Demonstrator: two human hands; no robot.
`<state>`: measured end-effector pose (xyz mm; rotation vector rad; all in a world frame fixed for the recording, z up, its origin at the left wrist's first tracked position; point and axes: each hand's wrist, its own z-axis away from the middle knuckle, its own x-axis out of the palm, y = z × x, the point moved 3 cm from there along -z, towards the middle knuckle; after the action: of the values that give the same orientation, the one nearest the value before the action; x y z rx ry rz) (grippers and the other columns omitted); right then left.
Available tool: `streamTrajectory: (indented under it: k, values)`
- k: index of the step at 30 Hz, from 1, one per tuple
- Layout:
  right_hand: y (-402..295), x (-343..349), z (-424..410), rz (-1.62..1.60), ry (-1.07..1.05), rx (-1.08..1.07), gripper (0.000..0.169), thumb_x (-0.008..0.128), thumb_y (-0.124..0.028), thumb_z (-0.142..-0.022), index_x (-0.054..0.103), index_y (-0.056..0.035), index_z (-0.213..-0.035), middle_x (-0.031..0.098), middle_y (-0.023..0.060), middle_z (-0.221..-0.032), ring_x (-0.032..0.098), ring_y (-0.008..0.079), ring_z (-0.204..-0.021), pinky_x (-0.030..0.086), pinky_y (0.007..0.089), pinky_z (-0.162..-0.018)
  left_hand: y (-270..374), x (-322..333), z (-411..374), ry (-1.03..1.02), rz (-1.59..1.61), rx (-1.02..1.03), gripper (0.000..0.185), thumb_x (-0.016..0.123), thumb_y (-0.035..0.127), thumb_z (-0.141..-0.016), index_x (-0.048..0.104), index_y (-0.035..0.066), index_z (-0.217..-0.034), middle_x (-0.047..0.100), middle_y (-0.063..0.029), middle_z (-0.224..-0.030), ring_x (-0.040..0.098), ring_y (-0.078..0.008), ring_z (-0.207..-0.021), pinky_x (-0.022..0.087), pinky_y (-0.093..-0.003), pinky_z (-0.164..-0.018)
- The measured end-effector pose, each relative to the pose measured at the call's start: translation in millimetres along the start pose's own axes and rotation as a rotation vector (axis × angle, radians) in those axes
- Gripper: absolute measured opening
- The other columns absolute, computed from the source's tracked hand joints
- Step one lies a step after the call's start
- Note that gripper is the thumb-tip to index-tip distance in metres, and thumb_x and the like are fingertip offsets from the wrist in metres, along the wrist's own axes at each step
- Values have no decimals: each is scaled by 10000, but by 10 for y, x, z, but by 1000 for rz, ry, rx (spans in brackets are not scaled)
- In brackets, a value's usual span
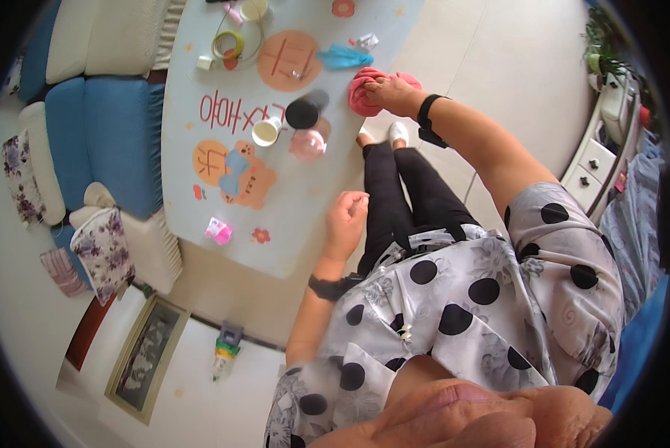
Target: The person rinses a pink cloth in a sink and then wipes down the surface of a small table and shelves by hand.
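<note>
My right hand point(392, 94) has its fingers on a bunched coral-red cloth point(365, 84) at the near edge of the table point(301, 235). Part of that cloth shows beyond the hand, out over the floor side. Low beside the table edge, my left hand point(346, 219) is curled with the thumb on top, and nothing shows in it. Closest to it on the tabletop are a translucent pink round container point(307, 144), a black cylindrical container point(305, 111) and a white paper cup point(266, 133). A crumpled light-blue piece of thin material point(344, 57) lies just past the cloth.
Farther along the table are a yellow-green tape roll point(227, 46), a small white block point(204, 63), another paper cup point(253, 9) and a crumpled white wrapper point(367, 41). A pink packet point(219, 231) lies near the left end. A blue-and-cream sofa point(116, 140) borders the far side; white drawers point(589, 168) stand right.
</note>
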<state>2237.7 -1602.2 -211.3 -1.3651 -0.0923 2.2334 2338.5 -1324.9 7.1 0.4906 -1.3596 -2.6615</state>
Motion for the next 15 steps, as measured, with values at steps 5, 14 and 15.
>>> streamTrajectory:
  k: [5, 14, 15]
  values:
    - [175, -1108, 567, -825, 149, 194, 383, 559, 32, -867, 672, -28, -1229, 703, 134, -1080, 721, 222, -992, 565, 371, -882, 184, 108, -558, -34, 45, -6, 174, 689, 144, -951, 713, 11, -1062, 744, -149, -995, 714, -258, -908, 556, -358, -822]
    - [1773, -1772, 1559, -1152, 68, 623, 505, 514, 114, -854, 577, 52, -1351, 695, 122, -1207, 674, 199, -1084, 560, 338, -961, 500, 169, -1197, -54, 91, 65, 321, 720, 199, -938, 662, 12, -1192, 740, -192, -985, 725, -302, -932, 560, -386, -844]
    - [1859, -2027, 1516, -1267, 118, 610, 514, 482, 135, -834, 582, 54, -1332, 716, 143, -1160, 699, 215, -1039, 579, 343, -917, 492, 188, -1264, -31, 55, 56, 318, 720, 198, -942, 662, 9, -1191, 740, -179, -973, 718, -275, -908, 559, -367, -837]
